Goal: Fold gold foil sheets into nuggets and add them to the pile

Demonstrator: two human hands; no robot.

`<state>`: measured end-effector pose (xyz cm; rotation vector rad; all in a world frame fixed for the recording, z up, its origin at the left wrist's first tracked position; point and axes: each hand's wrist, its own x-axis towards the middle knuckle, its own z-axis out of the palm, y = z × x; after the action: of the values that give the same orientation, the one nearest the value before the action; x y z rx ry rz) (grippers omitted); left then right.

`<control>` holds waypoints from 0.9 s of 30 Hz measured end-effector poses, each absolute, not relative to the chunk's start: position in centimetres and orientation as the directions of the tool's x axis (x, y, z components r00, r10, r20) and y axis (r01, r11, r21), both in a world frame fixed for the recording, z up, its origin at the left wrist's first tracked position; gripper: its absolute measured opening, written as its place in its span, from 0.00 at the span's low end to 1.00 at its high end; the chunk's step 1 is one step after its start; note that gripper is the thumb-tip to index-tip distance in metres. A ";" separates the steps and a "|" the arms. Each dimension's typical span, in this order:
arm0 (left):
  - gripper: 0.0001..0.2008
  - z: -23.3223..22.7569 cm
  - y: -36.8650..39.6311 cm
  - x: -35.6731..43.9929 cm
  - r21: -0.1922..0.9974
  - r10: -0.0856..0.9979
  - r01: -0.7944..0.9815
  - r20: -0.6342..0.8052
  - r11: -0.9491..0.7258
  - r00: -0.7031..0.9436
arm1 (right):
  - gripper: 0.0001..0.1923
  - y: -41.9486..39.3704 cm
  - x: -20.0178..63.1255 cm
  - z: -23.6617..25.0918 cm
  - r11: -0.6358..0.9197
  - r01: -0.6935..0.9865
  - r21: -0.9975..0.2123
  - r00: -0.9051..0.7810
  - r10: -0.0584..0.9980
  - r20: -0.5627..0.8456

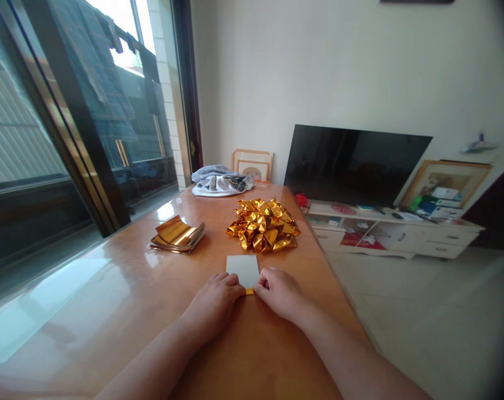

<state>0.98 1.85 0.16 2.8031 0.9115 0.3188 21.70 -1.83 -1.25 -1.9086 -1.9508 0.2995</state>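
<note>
A single sheet of foil paper (243, 269), white side up with a gold edge showing at its near end, lies flat on the glossy wooden table (122, 289), pinned between two hands. The left hand (213, 304) and right hand (279, 291) are curled, fingertips pinching the sheet's near edge, apparently turning up the first fold; the next move would call for an even crease pressed across the width. Just beyond the sheet sits one heap of folded gold pieces (263, 224), too many to count, and to its left one stack of unfolded gold sheets (177, 233). One bundle of cloth (221, 181) rests at the table's far end.
</note>
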 end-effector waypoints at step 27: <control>0.14 0.7 0.5 0.5 0.148 0.600 0.581 0.171 -0.800 0.782 | 0.31 -6.6 20.1 2.5 0.216 0.976 0.016 -0.211 0.966 -0.148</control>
<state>0.50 0.51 0.66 2.8830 0.9575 0.3206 20.14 -6.63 2.48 -2.0456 -2.5439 0.1319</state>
